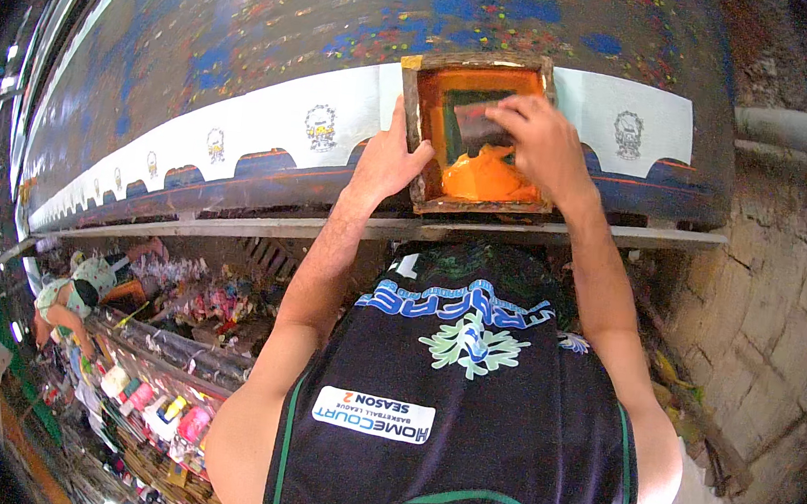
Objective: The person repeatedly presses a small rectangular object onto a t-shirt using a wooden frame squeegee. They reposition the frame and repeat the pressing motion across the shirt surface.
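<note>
Black jersey (464, 426), left fingers (398, 124) around wooden frame (482, 207), right fingers (514, 113) around squeegee (473, 123), long axis roughly crosswise.

Wooden frame (482, 207): rectangular, bars worn and stained, lying slightly askew at upper centre of the picture. Interior orange-coated around a darker central area. Orange paste (480, 178): thick, glossy, uneven, pooled across the lower interior. Flat dark-reddish scraper (476, 129): mid-interior, above the paste, partly hidden.

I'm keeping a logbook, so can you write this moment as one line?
left hand: on wooden frame; right hand: holding flat tool inside frame; orange paste: pooled at frame's near end; white sheeting: beneath frame
</note>
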Tool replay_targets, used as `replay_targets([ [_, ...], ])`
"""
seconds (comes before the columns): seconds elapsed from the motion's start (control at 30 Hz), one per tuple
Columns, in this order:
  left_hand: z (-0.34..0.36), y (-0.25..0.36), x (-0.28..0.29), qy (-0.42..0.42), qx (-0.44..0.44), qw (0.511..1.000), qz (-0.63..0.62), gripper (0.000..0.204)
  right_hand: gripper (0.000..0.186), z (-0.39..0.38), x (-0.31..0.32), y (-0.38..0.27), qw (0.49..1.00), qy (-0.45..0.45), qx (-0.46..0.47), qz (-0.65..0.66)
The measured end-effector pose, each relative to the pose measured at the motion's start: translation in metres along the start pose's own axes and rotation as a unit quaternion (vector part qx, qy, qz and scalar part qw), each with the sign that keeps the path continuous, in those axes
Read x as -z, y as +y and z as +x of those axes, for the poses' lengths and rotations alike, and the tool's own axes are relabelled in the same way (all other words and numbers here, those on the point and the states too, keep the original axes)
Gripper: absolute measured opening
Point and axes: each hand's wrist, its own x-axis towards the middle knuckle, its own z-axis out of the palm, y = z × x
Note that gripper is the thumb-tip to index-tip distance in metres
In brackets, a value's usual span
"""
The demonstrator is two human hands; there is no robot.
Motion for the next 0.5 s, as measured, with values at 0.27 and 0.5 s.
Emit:
replay_targets([
  [0.27, 0.002, 0.001, 0.004, -0.017, -0.012, 1.000, 0.001, 0.102, 0.048, 0.016, 0.001, 0.009, 0.997, -0.047, -0.056, -0.007],
  [0.5, 0.009, -0.014, -0.007, -0.009, -0.067, 0.997, -0.027, 0.103, 0.054, -0.052, -0.006, -0.053, 0.993, -0.072, -0.091, 0.011],
])
